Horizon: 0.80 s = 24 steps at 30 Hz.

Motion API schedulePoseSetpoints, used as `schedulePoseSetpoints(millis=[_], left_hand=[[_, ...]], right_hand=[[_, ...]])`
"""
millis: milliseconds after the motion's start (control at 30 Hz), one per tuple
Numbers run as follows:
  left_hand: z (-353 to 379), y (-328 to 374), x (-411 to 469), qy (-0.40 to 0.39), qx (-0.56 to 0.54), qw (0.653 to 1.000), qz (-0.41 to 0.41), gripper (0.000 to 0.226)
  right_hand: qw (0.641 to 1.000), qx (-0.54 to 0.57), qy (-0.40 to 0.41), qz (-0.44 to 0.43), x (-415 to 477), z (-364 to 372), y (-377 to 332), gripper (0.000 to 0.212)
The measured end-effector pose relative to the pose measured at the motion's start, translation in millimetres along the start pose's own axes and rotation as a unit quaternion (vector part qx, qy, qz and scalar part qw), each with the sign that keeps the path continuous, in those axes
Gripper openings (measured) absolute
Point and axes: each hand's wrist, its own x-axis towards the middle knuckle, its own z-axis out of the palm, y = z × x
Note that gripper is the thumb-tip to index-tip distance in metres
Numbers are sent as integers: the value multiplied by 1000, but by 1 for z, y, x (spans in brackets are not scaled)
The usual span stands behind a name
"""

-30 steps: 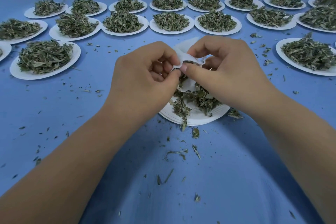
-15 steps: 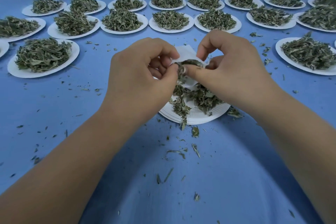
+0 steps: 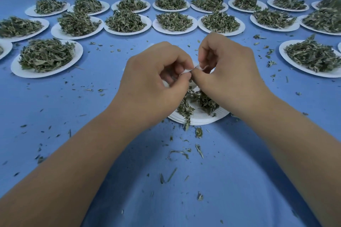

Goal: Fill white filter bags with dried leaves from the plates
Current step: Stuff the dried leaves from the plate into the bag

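My left hand (image 3: 155, 79) and my right hand (image 3: 227, 72) meet above a white paper plate (image 3: 201, 119) near the table's middle. Both pinch a small white filter bag (image 3: 193, 67) between thumb and fingers; only a sliver of the bag shows between the fingertips, the rest is hidden by my hands. A thin layer of dried leaves (image 3: 199, 101) lies on the plate under my hands, partly covered by them. Whether leaves are inside the bag cannot be seen.
Several white plates heaped with dried green leaves stand in rows across the back of the blue table (image 3: 92, 101), such as one plate (image 3: 46, 57) at the left and another plate (image 3: 311, 57) at the right. Leaf crumbs lie scattered over the cloth.
My hands have closed in over the bag, so less of it and of the leaves at its mouth shows. My right hand's fingers have come down toward the left hand's thumb.
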Motion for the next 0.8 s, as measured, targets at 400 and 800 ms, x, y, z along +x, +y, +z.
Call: schedulePoseSetpoints(millis=[400,800], left_hand=[[-7,-10,4,54,44,996,-56,17],[-9,-5,5,7,-57,995,-80,21]], right_hand=[[991,93,-93,-11,-4,-10,-1,30],[989,73,-119,-46,-5,-5,-1,38]])
